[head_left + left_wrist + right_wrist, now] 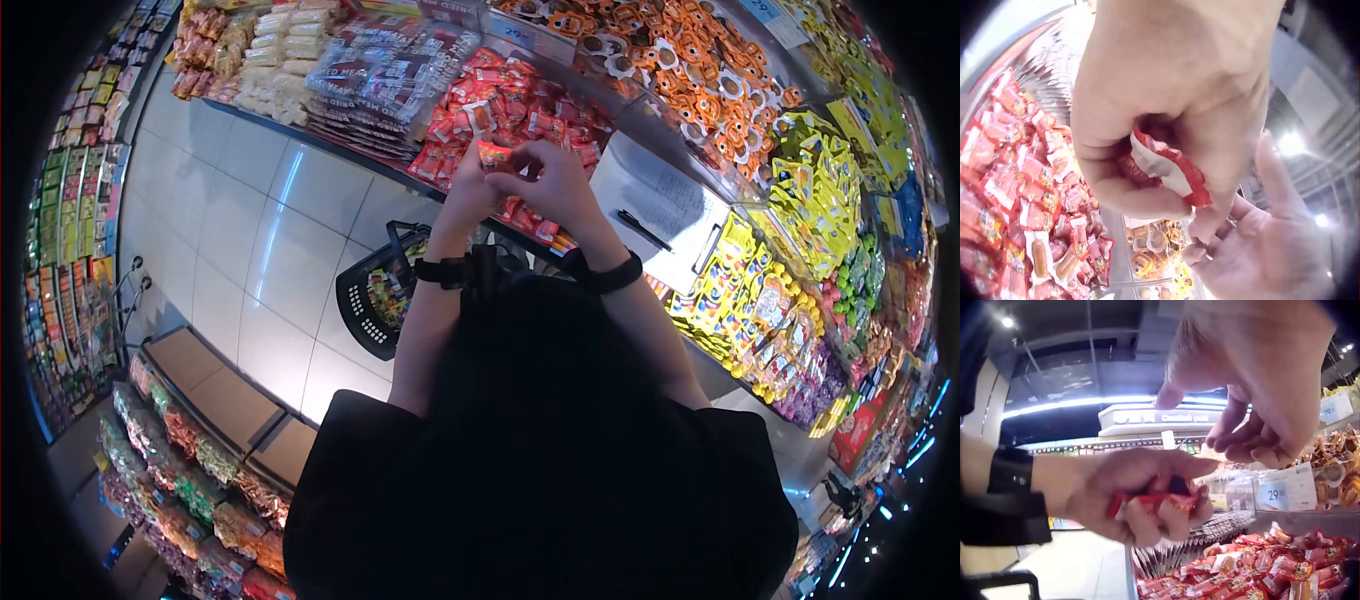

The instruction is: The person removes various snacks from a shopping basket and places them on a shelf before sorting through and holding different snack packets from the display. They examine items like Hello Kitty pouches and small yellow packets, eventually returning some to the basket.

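Note:
My left hand curls its fingers around a small red snack packet above the bin. In the left wrist view, the packet's crinkled red and white edge sticks out between thumb and fingers. Beside it, my right hand is bent at the fingers and has nothing in its grasp. The right wrist view shows its thumb apart from its loosely curled fingers, just over the left hand. Below both hands lies a heap of similar red packets, some with a brown sausage-like piece showing.
Dark dried-meat bags are stacked left of the red heap. Orange packs fill the bin behind. At right lie a paper sheet with a pen and yellow packs. A black basket stands at lower left.

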Motion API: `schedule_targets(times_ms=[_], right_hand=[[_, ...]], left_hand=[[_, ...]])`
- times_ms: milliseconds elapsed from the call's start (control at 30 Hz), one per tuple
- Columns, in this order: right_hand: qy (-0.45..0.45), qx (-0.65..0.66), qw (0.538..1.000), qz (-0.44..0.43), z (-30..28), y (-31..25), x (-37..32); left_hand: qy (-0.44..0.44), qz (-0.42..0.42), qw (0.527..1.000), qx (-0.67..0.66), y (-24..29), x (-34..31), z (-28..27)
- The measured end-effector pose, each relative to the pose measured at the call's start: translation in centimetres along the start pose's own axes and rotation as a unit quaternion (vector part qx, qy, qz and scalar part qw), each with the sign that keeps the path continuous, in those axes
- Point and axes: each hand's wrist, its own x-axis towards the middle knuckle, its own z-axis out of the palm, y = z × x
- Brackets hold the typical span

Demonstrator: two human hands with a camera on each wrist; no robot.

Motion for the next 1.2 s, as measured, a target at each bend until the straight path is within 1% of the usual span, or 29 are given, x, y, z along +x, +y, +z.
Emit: schedule_targets(times_ms=[33,100,133,167,233,267,300,333,367,400,500,567,633,667,700,733,767,800,833,867,900,933,967,1033,1067,1100,1133,1167,1200], right_hand=[[0.004,-0.001,1.0,0.003,-0.1,0.3,-0.1],[-0.049,0.179,0.971,0.152,-0.6,0.7,-0.3],[-0.043,0.178,0.971,0.153,-0.8,1.0,-0.5],[-0.047,0.204,0.963,0.172,-0.9,1.2,-0.7],[-0.043,0.229,0.953,0.194,-1.2,1.6,-1.1],[-0.017,0.328,0.931,0.162,-1.3,1.6,-1.3],[0.008,0.422,0.897,0.127,-1.3,1.5,-1.5],[0.018,0.467,0.868,0.167,-1.7,1.6,-1.6],[0.019,0.466,0.869,0.164,-1.8,1.5,-1.6],[0.014,0.477,0.865,0.154,-1.8,1.4,-1.4],[0.012,0.484,0.864,0.135,-1.8,1.9,-0.9],[0.013,0.481,0.867,0.129,-1.9,2.4,-0.6],[0.037,0.599,0.784,0.156,-2.2,3.1,0.1],[0.033,0.587,0.786,0.192,-2.2,4.0,0.7],[0.033,0.587,0.786,0.191,-1.7,5.2,1.4],[0.059,0.379,0.893,0.237,-1.0,5.5,2.0],[0.085,0.15,0.948,0.268,-0.6,5.7,2.6],[0.118,0.037,0.967,0.224,-0.5,5.9,2.1],[0.123,0.037,0.967,0.221,-0.9,4.3,1.8],[0.07,0.161,0.951,0.255,-1.2,2.8,1.2],[0.015,0.281,0.916,0.287,-1.5,1.7,0.5],[-0.017,0.302,0.911,0.279,-1.6,1.2,0.0],[-0.014,0.3,0.912,0.28,-1.7,1.3,-0.5],[0.013,0.324,0.933,0.153,-1.7,2.3,-1.2],[0.022,0.378,0.915,0.142,-2.0,2.9,-1.2],[0.031,0.375,0.916,0.14,-2.1,3.4,-1.5],[0.057,0.372,0.916,0.141,-2.4,3.8,-1.9],[0.086,0.365,0.917,0.14,-3.3,3.5,-2.1],[0.105,0.365,0.908,0.179,-4.2,3.1,-2.6]], left_hand=[[-0.005,-0.003,1.0,0.001,0.0,0.1,0.1],[-0.031,0.067,0.964,0.256,0.1,0.4,0.3],[-0.023,-0.032,0.947,0.319,1.6,-0.2,1.0],[-0.03,-0.032,0.946,0.321,1.7,-0.2,0.7],[-0.063,-0.053,0.979,0.188,1.2,-0.1,0.3],[-0.066,0.014,0.989,0.134,0.5,0.3,0.2],[-0.069,0.011,0.989,0.133,0.0,0.5,-0.1],[-0.085,-0.03,0.996,-0.017,0.1,0.5,-0.2],[-0.1,-0.067,0.979,-0.167,0.3,0.7,-0.3],[-0.102,-0.063,0.979,-0.166,0.4,0.8,-0.3],[-0.006,-0.045,0.989,-0.138,0.5,0.7,0.0],[-0.013,-0.007,0.992,-0.124,0.4,0.6,-0.3],[-0.018,0.03,0.993,-0.111,0.1,0.5,-1.2],[-0.011,0.04,0.993,-0.108,-0.2,0.4,-2.1],[-0.006,0.049,0.993,-0.106,-0.5,0.5,-2.7],[0.021,0.053,0.993,-0.105,-0.1,0.0,-2.2],[0.017,0.056,0.993,-0.103,0.1,-0.4,-2.3],[-0.012,0.065,0.998,0.008,0.4,-0.5,-2.7],[-0.039,0.073,0.99,0.118,0.5,-0.3,-2.9],[-0.024,0.093,0.987,0.131,-0.2,0.0,-2.7],[-0.026,0.091,0.987,0.127,-0.9,0.5,-2.6],[-0.041,0.183,0.965,0.185,-0.6,0.8,-1.6],[-0.056,0.197,0.957,0.207,-0.2,0.8,-1.0],[-0.078,0.212,0.947,0.228,0.3,0.7,0.0],[-0.062,0.185,0.97,0.147,0.2,0.8,0.5],[-0.046,0.155,0.985,0.063,0.2,0.9,1.1],[-0.07,0.111,0.99,0.046,0.2,1.1,0.9],[-0.088,0.116,0.988,0.041,0.1,1.5,1.1],[-0.088,0.087,0.992,-0.033,0.1,1.9,1.3]])
